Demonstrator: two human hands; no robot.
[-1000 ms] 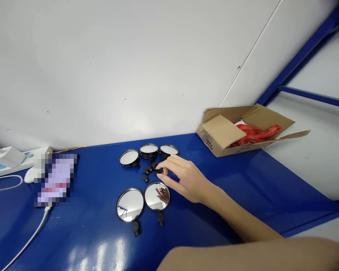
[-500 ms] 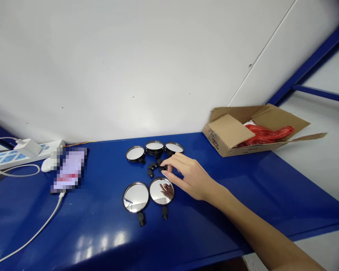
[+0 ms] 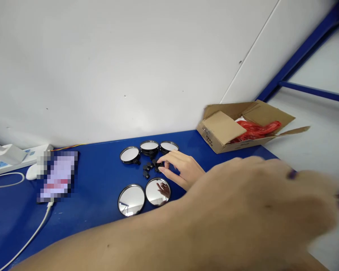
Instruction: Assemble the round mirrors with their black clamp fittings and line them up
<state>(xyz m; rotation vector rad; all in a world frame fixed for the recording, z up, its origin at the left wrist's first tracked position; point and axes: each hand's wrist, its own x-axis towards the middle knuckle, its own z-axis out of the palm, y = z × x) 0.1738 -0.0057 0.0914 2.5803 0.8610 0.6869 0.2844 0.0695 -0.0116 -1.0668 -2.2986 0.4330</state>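
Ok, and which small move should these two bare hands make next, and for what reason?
Probably draw the blurred left hand back: it crosses the view and hides the wrist of the right hand, whose fingertips are at the small black parts between two rows of round, black-rimmed mirrors.

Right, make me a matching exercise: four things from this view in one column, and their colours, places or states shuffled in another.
1. Right hand
2. Red plastic bag
3. Right mirror of the near pair
4. Power strip

A. White, reaching the picture's left edge
B. Fingertips at the small black fittings
C. Lying in the open cardboard box
D. Showing a hand's reflection

Pairs: 1-B, 2-C, 3-D, 4-A.
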